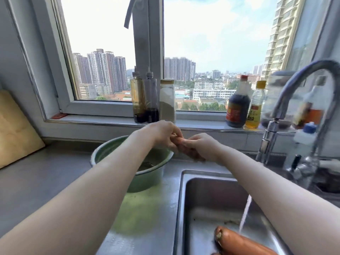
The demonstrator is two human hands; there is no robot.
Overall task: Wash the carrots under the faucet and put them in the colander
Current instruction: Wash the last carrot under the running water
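Both hands meet above the right rim of a green colander (pixel 103 153) that stands on the steel counter left of the sink. My left hand (pixel 161 135) and my right hand (pixel 200 146) together grip one orange carrot (pixel 181 144), mostly hidden by the fingers. A second carrot (pixel 242 242) lies in the steel sink (pixel 202 190) at the bottom of the view. Water runs in a thin stream (pixel 245 212) from the curved chrome faucet (pixel 287 100) down next to that carrot.
Sauce and oil bottles (pixel 145 100) (pixel 239 105) and a powder jar (pixel 167 102) line the window sill. A wooden cutting board (pixel 14 129) leans at the left. More bottles and a sink fitting crowd the right behind the faucet.
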